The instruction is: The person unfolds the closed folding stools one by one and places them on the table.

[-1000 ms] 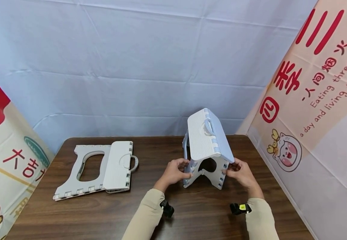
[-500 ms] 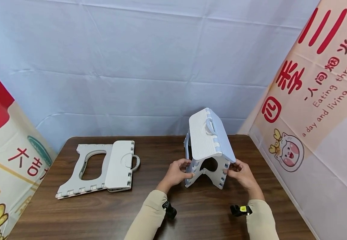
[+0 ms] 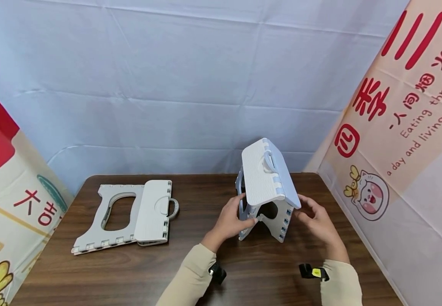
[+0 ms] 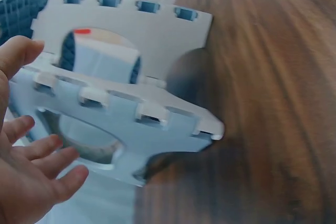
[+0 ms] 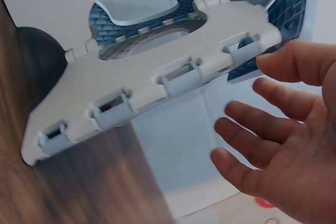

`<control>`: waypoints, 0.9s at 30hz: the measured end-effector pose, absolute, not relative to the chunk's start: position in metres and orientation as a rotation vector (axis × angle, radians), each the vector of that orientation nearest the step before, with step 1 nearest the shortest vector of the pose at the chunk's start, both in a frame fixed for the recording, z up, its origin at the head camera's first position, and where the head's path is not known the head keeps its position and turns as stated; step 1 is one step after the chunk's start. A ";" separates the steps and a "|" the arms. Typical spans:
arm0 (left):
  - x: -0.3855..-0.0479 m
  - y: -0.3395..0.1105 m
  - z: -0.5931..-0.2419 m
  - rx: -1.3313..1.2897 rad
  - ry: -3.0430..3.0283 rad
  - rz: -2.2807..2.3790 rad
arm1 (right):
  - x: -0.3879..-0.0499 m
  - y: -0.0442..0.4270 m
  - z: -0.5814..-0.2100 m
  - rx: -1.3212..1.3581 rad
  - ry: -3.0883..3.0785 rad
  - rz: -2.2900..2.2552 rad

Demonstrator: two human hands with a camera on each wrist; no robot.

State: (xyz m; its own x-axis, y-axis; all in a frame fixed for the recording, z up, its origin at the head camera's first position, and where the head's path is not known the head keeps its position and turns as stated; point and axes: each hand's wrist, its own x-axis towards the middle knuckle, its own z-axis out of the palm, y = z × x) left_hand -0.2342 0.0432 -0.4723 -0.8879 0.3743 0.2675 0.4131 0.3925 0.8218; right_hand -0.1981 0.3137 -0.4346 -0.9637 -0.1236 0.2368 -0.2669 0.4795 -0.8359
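A white and light-blue folding step stool (image 3: 259,180) stands half-folded on the table, its top peaked like a roof and a carry handle (image 3: 268,162) at the ridge. At its left side is my left hand (image 3: 228,223), fingers spread and loose beside the hinged leg panel (image 4: 100,100) in the left wrist view. My right hand (image 3: 320,223) is at the stool's right side. The right wrist view shows its fingers relaxed and apart from the panel edge (image 5: 152,90); neither hand grips the stool. The stool's back is hidden.
Another stool (image 3: 153,212), white and folded flat, lies on the left of the brown wooden table (image 3: 129,276). A pale cloth (image 3: 182,97) hangs behind the table, with printed cloths at both sides.
Both hands have loosened from the stool's side panels. My right hand has drawn back slightly to the right. The stool stays half-folded in nearly the same place.
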 end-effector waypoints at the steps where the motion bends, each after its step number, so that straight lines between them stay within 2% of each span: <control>1: -0.234 0.043 -0.469 -0.736 -2.580 -1.516 | -0.197 0.313 -0.432 0.344 -2.580 1.437; 9: -0.231 0.043 -0.447 -0.699 -2.556 -1.144 | -0.196 0.317 -0.418 0.377 -2.627 0.971; 27: -0.230 0.046 -0.413 -0.795 -2.473 -0.947 | -0.208 0.316 -0.389 0.588 -2.608 0.998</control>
